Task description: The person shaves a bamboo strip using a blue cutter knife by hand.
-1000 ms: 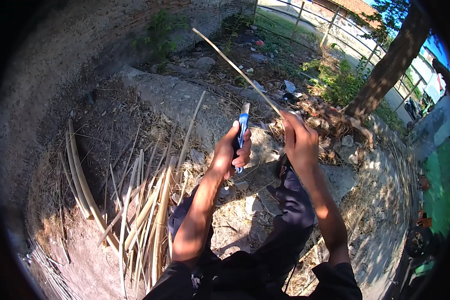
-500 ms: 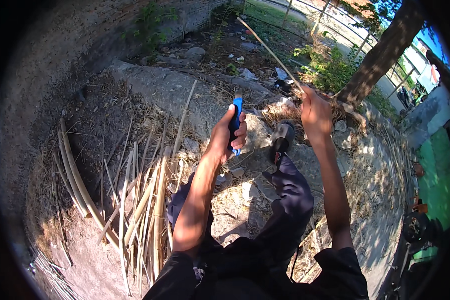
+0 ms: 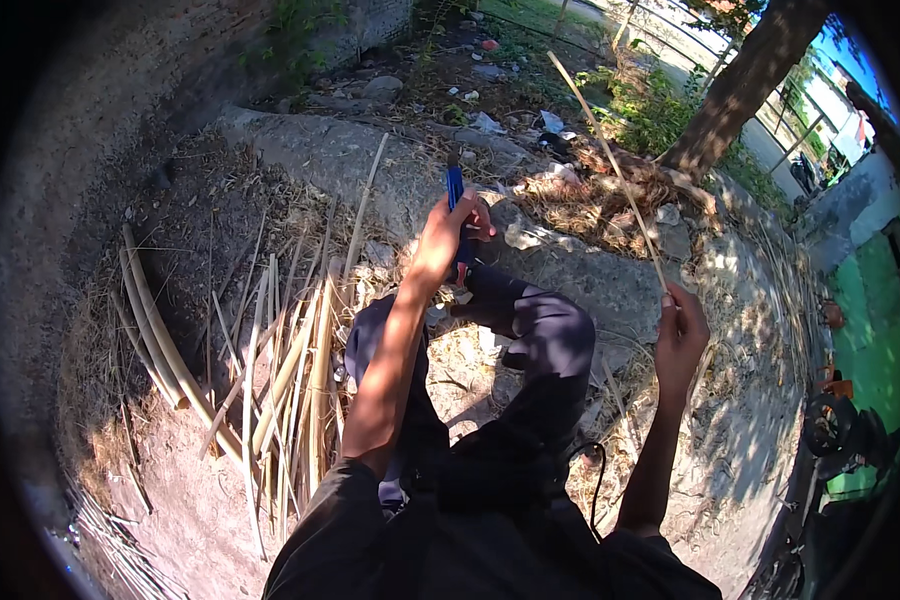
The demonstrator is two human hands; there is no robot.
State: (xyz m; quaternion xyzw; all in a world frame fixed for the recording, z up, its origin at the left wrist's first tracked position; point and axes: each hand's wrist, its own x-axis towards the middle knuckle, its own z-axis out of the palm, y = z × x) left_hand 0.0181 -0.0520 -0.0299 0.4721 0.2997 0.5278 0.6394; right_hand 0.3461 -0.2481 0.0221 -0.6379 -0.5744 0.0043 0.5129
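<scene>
Left hand: the left hand [image 3: 442,235] has its grip closed round a blue knife [image 3: 455,186], fingers curled on the handle, arm reaching forward.
Knife: roughly upright, blade end pointing away from the body (too dark and small to judge the edge).
Right hand: the right hand [image 3: 681,330] is well apart from the left; grip pinched, thumb and fingers on the near end of a thin pale strip [image 3: 615,167].
Strip: slants up and leftward from the right hand, far end free; in this view it crosses in front of the fibrous root heap [image 3: 585,215].
Legs: a bent trouser knee [image 3: 555,325] fills the space between the forearms (main obstruction, hides the ground under it).
Strip pile: pale split lengths [image 3: 320,385] lie bunched left of the left forearm, some crossing; one long piece leans toward the stone ledge [image 3: 305,140].
Curved poles: two thicker bent lengths [image 3: 155,310] beside the pile, nearer the wall [image 3: 110,130].
Far side: rock [image 3: 382,88], pale litter [image 3: 488,123], leafy shrub [image 3: 650,110], tree trunk [image 3: 745,95] beyond the roots.
Right edge: green panel [image 3: 865,360], dark clutter beside it (can't identify).
</scene>
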